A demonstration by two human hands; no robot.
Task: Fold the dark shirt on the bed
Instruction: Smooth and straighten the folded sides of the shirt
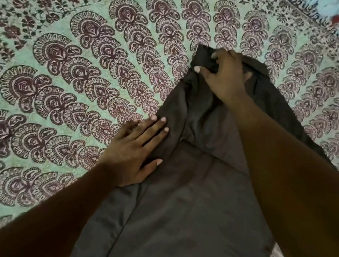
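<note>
On the bed [47, 82], right of centre, the shirt [186, 206] lies as a long strip running from near you to the far side; your left hand [137, 152] lies flat on its left edge, fingers straight, pressing the cloth down; your right hand [225, 77] has its fingers curled round a bunch of fabric at the far end. You seem about midway: the sides look turned in; the far part is rumpled; the crosswise folds remain. The cloth is dark grey-brown, smooth and faintly glossy, with one long crease down the left.
</note>
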